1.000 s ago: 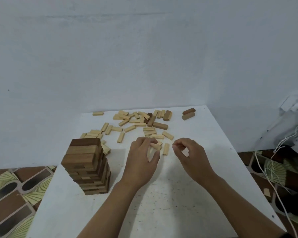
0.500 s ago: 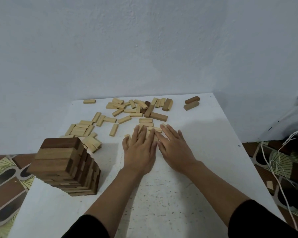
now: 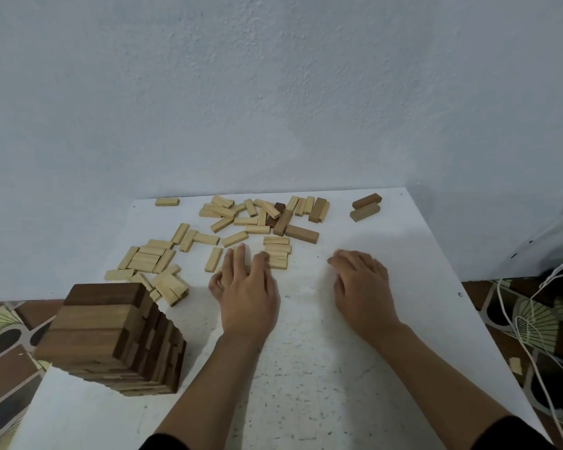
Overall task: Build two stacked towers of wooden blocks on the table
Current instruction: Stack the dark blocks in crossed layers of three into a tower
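Gripping nothing: left hand [image 3: 246,293] flat on the table [image 3: 306,368], fingertips [image 3: 239,251] at, maybe touching, a short row of pale blocks [image 3: 276,251]; right hand [image 3: 361,284] loose, apart. Dark-topped tower [image 3: 104,332] near-left; loose blocks [image 3: 245,221] scattered beyond.

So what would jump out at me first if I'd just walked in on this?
Probably the tall tower of brown wooden blocks standing at the near left edge of the white table. Beyond it, dozens of pale loose blocks lie scattered across the far side, and the person's left hand and right hand rest on the table at their near edge.
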The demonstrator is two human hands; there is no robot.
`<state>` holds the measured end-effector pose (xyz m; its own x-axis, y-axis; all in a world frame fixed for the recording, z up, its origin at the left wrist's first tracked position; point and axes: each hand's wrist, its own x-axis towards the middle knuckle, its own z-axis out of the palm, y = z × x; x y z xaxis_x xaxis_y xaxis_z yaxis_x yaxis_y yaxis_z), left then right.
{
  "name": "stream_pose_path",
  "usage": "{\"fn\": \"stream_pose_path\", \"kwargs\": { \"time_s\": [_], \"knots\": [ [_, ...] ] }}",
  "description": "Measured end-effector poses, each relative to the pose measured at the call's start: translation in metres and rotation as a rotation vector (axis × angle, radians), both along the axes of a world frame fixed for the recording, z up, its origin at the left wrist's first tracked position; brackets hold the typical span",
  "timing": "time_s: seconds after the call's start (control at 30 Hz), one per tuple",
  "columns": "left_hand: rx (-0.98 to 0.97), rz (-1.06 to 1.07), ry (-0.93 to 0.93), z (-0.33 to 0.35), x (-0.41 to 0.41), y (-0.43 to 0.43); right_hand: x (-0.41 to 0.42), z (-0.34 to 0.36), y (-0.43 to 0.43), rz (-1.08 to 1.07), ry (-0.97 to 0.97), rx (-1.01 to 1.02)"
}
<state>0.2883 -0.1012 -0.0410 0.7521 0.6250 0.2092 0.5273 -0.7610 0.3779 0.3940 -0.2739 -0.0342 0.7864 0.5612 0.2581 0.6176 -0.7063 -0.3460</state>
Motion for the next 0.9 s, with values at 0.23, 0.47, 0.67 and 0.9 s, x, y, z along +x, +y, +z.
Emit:
{"fn": "stream_pose_path", "kwargs": {
  "time_s": [0.23, 0.47, 0.67, 0.9],
  "knots": [
    [-0.016, -0.081, -0.091, 0.006, 0.019, 0.002, 0.008, 0.014, 0.038, 0.145, -0.011, 0.093],
    [0.035, -0.159, 0.06, -0.009, 0.024, 0.006, 0.019, 0.008, 0.058, 0.237, 0.042, -0.114],
    [0.004, -0.003, 0.031, -0.009, 0.026, 0.017, 0.014, 0.004, 0.053, 0.169, -0.017, -0.01],
    [-0.006, -0.091, -0.056, 0.008, 0.037, 0.007, 0.012, 0.005, 0.04, 0.147, -0.011, 0.01]
  ]
}}
